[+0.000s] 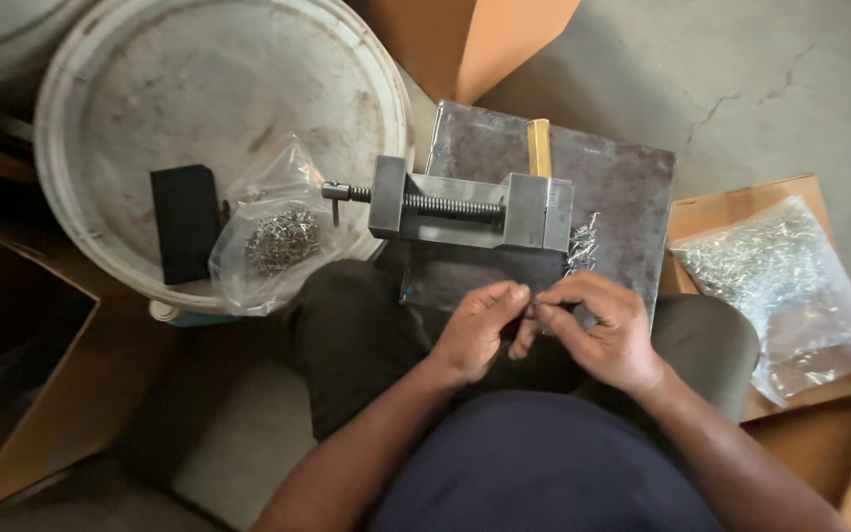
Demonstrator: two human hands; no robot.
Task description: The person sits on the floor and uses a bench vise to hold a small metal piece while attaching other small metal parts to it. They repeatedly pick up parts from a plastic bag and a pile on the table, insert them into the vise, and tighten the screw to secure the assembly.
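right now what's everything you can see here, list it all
vise: one, grey steel with a threaded screw, on the metal plate
metal plate: one, grey, across the person's lap
wooden piece: one, yellowish, on the plate behind the vise
loose metal bits: a small shiny pile, right of the vise
bucket lid: one, dirty white, upper left
black block: one, on the lid
small bag: one, clear, metal parts inside, on the lid
large bag: one, clear, silvery parts, on cardboard at right
cardboard box: one, brown, top centre
left hand: fingertips pinched at something small, too small to tell
right hand: fingertips meeting the left's
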